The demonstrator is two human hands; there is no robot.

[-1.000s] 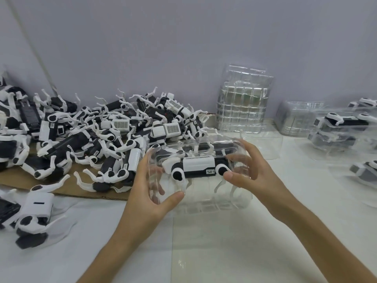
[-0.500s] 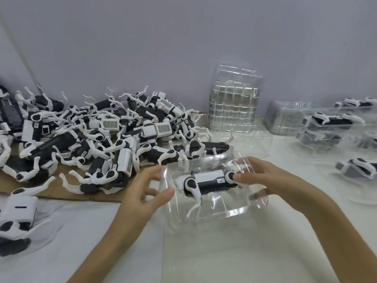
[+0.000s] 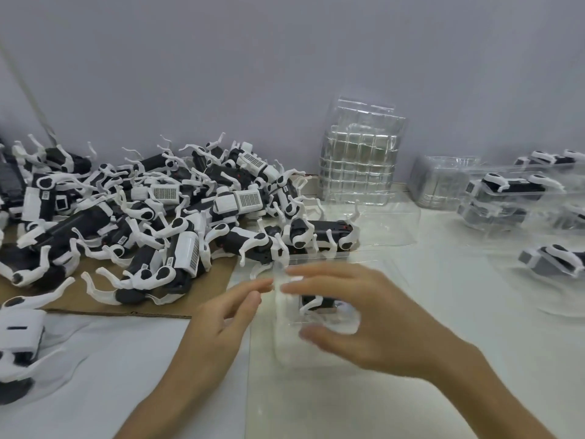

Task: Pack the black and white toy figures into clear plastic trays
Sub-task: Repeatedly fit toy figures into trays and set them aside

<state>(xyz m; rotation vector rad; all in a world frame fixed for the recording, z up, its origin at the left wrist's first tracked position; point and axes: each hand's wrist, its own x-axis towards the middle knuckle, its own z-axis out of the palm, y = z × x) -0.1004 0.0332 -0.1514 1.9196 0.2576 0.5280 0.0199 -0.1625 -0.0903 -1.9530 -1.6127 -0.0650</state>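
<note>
White tabletop (image 3: 474, 312), right hand (image 3: 373, 315) wraps round the clear tray (image 3: 286, 346), probably seating its toy figure (image 3: 316, 304), left hand (image 3: 221, 315) loose-fingered beside it, guessing for steadying.

The left hand (image 3: 218, 315) and right hand (image 3: 364, 315) are bare, and so are the left forearm (image 3: 171, 397) and right forearm (image 3: 493, 397), which are uncovered up to the picture's lower edge. The fingers are slim and the nails look short. Motion blur smears the right hand, so finer detail there is unclear.
</note>
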